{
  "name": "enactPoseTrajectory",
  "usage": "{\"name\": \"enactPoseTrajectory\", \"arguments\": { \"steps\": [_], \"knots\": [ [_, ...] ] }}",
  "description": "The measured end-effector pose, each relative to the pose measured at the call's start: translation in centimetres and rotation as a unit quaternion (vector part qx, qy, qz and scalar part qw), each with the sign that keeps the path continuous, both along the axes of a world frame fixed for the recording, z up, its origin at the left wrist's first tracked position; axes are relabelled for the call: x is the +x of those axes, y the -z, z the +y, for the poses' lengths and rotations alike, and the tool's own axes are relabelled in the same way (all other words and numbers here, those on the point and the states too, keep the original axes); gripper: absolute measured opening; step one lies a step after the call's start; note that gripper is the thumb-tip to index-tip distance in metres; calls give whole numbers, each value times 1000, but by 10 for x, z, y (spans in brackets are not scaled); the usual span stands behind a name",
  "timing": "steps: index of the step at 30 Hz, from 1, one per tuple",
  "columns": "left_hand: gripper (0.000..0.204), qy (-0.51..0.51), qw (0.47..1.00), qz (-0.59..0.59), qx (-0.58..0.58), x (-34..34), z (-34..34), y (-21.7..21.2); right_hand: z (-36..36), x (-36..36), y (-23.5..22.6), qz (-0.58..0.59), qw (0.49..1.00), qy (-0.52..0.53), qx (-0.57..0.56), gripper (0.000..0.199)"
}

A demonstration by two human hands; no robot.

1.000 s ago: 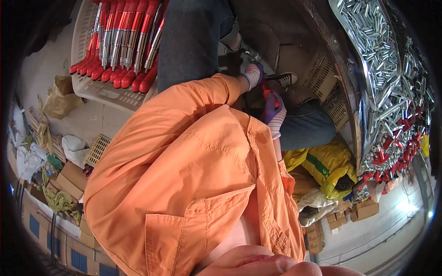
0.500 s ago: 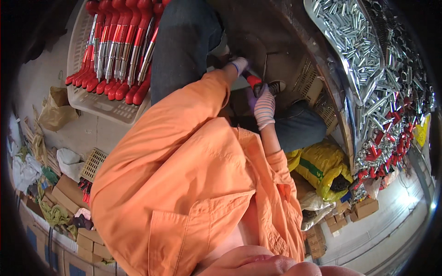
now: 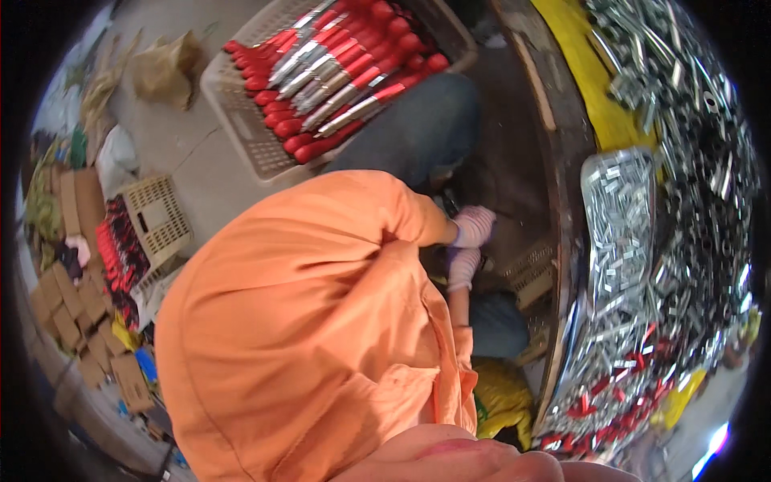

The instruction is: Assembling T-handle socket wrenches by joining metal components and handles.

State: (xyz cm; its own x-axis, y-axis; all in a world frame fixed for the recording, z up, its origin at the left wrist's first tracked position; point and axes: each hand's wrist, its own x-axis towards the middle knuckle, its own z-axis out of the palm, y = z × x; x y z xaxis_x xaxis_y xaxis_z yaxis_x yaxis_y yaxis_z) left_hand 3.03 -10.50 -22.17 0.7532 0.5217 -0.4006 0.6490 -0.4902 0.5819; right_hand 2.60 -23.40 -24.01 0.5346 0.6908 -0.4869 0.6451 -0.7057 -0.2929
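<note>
My left hand (image 3: 475, 226), in a pale striped glove, is closed just beyond my right knee area, close above the floor. Right under it, my right hand (image 3: 463, 267), gloved the same way, is closed too, and the two touch or nearly touch. Whatever they grip is covered by the gloves and blurred. To the upper left, a pale plastic basket (image 3: 233, 120) holds a stack of tools with red handles and silver shafts (image 3: 329, 76), laid side by side. My bent left leg (image 3: 418, 120) in dark jeans rests against its near side.
At the right runs a bench edge (image 3: 558, 209). On the bench lie a metal tray (image 3: 589, 241) of short metal pins and a heap of metal tubes (image 3: 691, 201) with red pieces. A yellow sack (image 3: 506, 398), crates (image 3: 157, 217) and cardboard boxes (image 3: 88, 321) stand around.
The view has swung, bringing the basket rightward. A red-handled tool showed between my hands before; now it is hidden. My left hand has come down against my right.
</note>
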Motion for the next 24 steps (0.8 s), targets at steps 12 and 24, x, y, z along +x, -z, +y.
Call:
{"name": "enactPoseTrajectory", "arguments": {
  "steps": [12,24],
  "knots": [
    [18,-52,874,58,480,2,-42,29,7,45,-41,147,975,-4,166,20],
    [45,177,799,-574,38,-98,83,-210,25,-40,-354,243,878,329,247,45]
  ]
}}
